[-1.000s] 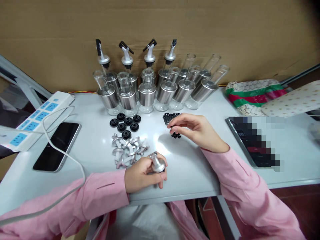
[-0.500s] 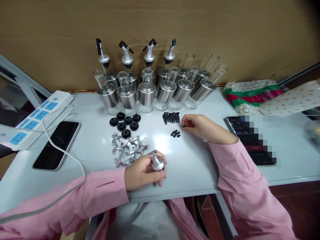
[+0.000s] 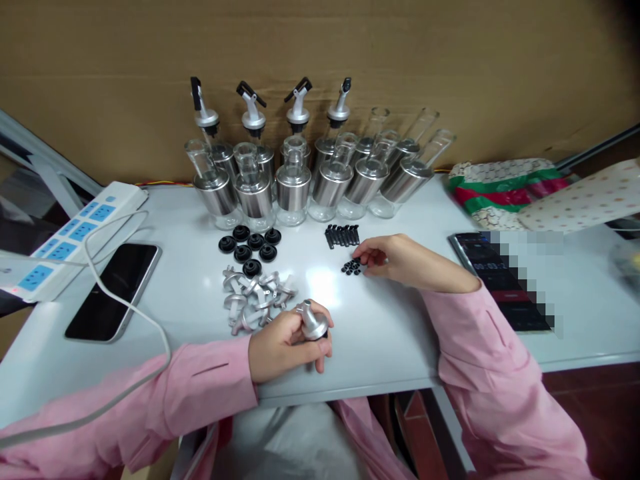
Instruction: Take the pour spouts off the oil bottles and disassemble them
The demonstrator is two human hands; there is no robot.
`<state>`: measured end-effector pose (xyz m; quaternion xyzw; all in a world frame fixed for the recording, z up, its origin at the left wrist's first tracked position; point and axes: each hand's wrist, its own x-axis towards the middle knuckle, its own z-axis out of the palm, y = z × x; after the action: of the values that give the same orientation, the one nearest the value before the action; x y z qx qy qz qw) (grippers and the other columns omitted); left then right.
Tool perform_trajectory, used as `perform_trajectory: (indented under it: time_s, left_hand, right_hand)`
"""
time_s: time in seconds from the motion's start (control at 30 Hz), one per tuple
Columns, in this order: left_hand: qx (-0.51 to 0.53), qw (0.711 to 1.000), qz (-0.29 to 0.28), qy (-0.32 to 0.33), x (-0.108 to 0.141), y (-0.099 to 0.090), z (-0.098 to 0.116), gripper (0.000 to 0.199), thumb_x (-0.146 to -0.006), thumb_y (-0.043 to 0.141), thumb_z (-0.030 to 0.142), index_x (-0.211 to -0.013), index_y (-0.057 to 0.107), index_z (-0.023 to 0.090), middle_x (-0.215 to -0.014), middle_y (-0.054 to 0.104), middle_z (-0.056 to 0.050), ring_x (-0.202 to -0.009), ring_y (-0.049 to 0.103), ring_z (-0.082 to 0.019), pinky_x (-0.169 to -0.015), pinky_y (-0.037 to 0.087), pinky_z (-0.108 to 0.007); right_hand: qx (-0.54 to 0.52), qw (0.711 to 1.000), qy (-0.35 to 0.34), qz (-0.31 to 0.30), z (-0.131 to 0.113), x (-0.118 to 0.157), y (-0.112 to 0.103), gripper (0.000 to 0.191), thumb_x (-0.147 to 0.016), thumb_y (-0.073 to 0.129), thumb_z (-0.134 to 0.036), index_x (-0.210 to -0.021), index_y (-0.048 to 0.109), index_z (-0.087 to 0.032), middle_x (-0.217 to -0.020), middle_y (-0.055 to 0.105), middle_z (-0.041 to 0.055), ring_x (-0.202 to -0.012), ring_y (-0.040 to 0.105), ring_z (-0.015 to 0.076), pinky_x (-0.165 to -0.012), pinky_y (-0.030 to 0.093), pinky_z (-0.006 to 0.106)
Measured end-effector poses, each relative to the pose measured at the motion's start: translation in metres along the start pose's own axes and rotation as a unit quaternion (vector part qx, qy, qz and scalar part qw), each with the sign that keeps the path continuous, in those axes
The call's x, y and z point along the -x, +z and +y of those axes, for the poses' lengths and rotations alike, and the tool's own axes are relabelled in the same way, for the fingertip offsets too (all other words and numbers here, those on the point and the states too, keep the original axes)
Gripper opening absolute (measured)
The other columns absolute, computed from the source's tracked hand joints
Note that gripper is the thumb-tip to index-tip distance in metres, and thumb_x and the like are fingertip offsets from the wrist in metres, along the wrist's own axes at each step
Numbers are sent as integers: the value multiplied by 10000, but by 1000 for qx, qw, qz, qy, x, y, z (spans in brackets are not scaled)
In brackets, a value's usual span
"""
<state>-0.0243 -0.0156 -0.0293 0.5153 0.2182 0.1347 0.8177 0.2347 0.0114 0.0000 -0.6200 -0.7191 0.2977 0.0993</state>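
My left hand [image 3: 293, 343] is closed around a silver bottle pourer spout [image 3: 314, 322], held tilted with its nozzle up; a bit of black shows under its rim. At the pile of small black caps [image 3: 351, 267], my right hand [image 3: 395, 262] reaches in from the right. Its thumb and forefinger are parted and touch or nearly touch the nearest caps; no held piece shows. Just behind that pile lies a row of black flip levers [image 3: 343, 236]. Loose silver pourer spouts [image 3: 257, 297] lie heaped beyond my left hand, with black ribbed stoppers [image 3: 243, 253] behind them.
Glass bottles with steel sleeves [image 3: 294, 188] stand in rows at the back, several with pourers fitted. On the left are a power strip [image 3: 75, 233], a phone [image 3: 114, 291] and a white cable [image 3: 150, 320]. A second phone [image 3: 493, 280] and a patterned bag [image 3: 505, 193] lie right.
My right hand has moved slightly left and nearer me, from beside the black levers to the small black caps, its fingers parting. The left hand keeps its hold on the pourer spout.
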Motion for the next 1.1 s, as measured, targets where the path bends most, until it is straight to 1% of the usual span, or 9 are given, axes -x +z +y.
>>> perform_trajectory:
  time_s: [0.2, 0.4, 0.67, 0.9, 1.0, 1.1]
  left_hand:
    - [1, 1000, 1, -7, 0, 1, 1, 303, -807, 613, 370, -930, 427, 164, -727, 549, 10, -557, 557, -86, -606, 406, -246]
    - [2, 1000, 2, -6, 1, 1, 1, 301, -809, 609, 373, -926, 425, 166, -726, 548, 12, -558, 554, -84, -605, 399, -247]
    - [3, 1000, 2, -10, 1, 0, 1, 306, -809, 613, 377, -936, 430, 167, -734, 549, 9, -567, 562, -93, -618, 408, -262]
    - [6, 1000, 3, -10, 0, 0, -1, 306, -813, 608, 377, -936, 426, 163, -737, 551, 5, -565, 562, -93, -607, 409, -253]
    - [8, 1000, 2, -8, 0, 0, 0, 303, -809, 616, 364, -936, 429, 162, -735, 551, 5, -565, 560, -93, -611, 411, -255]
    - [11, 1000, 2, -3, 0, 0, 0, 294, -808, 620, 351, -933, 432, 163, -732, 551, 8, -566, 560, -92, -613, 410, -255]
  right_hand:
    - [-19, 999, 21, -16, -7, -1, 3, 212, -669, 626, -146, -878, 663, -153, -724, 665, 15, -640, 605, 134, -634, 495, 259]
    - [-12, 1000, 4, -5, -7, -2, 7, 179, -703, 606, -155, -876, 651, -146, -683, 635, 12, -604, 580, 128, -612, 468, 254]
    - [0, 1000, -12, 0, -6, 0, 8, 281, -693, 640, -227, -967, 647, -163, -719, 611, 2, -613, 564, 117, -608, 470, 244]
    - [0, 1000, -13, 14, -6, -2, 10, 185, -705, 633, -194, -886, 659, -169, -707, 633, 9, -629, 585, 134, -640, 485, 264]
    - [4, 999, -38, 22, -7, -2, 9, 210, -703, 661, -233, -904, 658, -170, -775, 622, 25, -637, 580, 131, -641, 485, 264]
    - [3, 998, -64, 25, -7, -1, 11, 303, -691, 696, -298, -959, 648, -165, -892, 592, 52, -639, 573, 116, -631, 489, 256]
